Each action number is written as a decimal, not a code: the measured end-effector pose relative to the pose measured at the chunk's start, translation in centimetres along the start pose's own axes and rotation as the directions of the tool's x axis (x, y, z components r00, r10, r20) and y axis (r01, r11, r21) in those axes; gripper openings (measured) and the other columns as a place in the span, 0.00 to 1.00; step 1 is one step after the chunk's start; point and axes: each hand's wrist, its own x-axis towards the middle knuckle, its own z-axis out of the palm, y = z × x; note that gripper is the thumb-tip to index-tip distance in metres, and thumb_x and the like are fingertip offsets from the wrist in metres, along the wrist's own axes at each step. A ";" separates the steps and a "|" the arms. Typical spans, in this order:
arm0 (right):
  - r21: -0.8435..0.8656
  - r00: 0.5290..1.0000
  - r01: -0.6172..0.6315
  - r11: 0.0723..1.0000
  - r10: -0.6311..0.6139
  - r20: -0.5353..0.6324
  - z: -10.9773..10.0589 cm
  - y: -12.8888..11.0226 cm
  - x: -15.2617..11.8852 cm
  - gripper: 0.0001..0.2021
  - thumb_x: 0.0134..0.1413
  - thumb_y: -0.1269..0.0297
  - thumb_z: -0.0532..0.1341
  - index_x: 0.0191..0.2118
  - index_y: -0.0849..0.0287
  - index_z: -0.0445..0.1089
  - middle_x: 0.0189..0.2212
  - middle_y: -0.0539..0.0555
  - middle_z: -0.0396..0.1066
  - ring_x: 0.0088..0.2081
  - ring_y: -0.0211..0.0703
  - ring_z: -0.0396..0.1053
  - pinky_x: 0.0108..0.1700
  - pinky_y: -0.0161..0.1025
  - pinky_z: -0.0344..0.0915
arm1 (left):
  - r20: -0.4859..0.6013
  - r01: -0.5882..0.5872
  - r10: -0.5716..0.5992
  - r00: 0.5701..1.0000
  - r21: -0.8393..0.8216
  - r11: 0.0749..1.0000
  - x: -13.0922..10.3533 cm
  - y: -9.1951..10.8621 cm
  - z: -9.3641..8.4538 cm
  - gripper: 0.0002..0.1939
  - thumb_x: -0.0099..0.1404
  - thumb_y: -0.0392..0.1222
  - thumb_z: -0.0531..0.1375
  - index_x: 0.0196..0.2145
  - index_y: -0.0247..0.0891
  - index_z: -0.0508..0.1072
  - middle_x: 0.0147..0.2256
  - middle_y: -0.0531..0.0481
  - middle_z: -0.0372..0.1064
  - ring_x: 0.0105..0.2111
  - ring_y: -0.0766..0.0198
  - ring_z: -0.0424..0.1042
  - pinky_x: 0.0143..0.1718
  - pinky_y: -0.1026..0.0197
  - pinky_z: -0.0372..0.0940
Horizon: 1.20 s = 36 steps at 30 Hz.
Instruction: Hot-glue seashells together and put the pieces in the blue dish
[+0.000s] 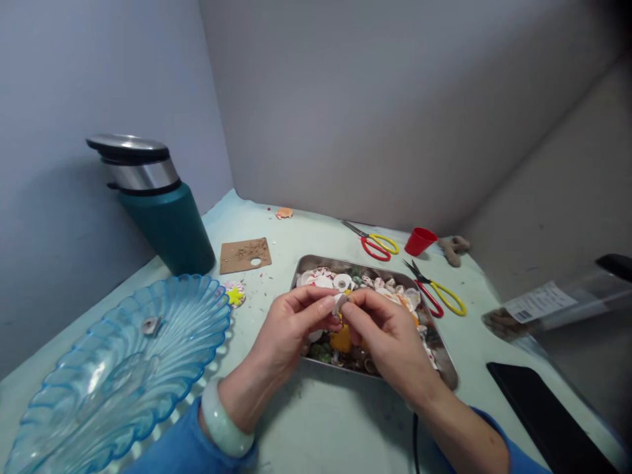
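Our left hand (291, 322) and right hand (392, 329) meet above the tray (447, 362); a dish (190, 329) lies left, a flask (170, 227) behind it, scissors (367, 236) beyond the tray, a cup (419, 243) far right.

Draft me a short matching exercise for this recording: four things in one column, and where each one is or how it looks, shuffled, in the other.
Things:
1. Small pale piece
2. Metal tray
3. Red cup
4. Blue dish

Places and looks:
A. See-through, with a scalloped edge
B. Between scissors and a grey-brown lump, toward the wall
C. Held in the fingers of the left hand and right hand
D. Underneath the hands, filled with many small mixed items

Right pairs: 1-C, 2-D, 3-B, 4-A
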 end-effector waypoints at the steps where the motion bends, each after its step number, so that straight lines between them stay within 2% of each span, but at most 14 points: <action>1: 0.005 1.000 -0.004 1.000 0.004 -0.002 0.0 0.0 0.0 0.11 0.58 0.62 0.58 0.25 0.58 0.64 0.20 0.44 0.58 0.22 0.34 0.53 0.24 0.33 0.52 | -0.001 -0.003 0.003 1.000 0.002 1.000 0.0 0.0 0.0 0.10 0.54 0.41 0.69 0.33 0.35 0.79 0.32 0.49 0.74 0.29 0.68 0.72 0.36 0.64 0.68; 18: -0.009 0.999 -0.020 1.000 0.019 -0.042 0.0 -0.1 0.1 0.12 0.57 0.60 0.59 0.24 0.57 0.63 0.19 0.44 0.58 0.22 0.35 0.54 0.25 0.34 0.53 | -0.019 -0.050 0.052 0.998 0.102 0.994 0.0 -0.2 0.0 0.11 0.53 0.42 0.70 0.33 0.36 0.79 0.30 0.49 0.75 0.29 0.67 0.72 0.37 0.63 0.68; 29: 0.000 0.998 -0.042 0.999 0.042 -0.052 -0.1 0.0 0.1 0.12 0.55 0.59 0.60 0.24 0.57 0.63 0.19 0.45 0.58 0.22 0.35 0.54 0.24 0.34 0.53 | -0.038 -0.120 0.132 0.990 0.227 0.966 -0.2 0.2 0.5 0.10 0.51 0.42 0.70 0.31 0.36 0.79 0.28 0.50 0.74 0.28 0.67 0.71 0.32 0.64 0.67; 36: -0.030 0.997 -0.050 0.998 0.048 -0.060 -0.1 -0.1 0.2 0.12 0.54 0.60 0.59 0.23 0.57 0.62 0.19 0.45 0.57 0.22 0.34 0.53 0.24 0.34 0.52 | -0.043 -0.185 0.208 0.977 0.303 0.935 -0.3 0.1 0.6 0.06 0.53 0.40 0.69 0.30 0.38 0.79 0.30 0.50 0.74 0.30 0.66 0.71 0.32 0.65 0.66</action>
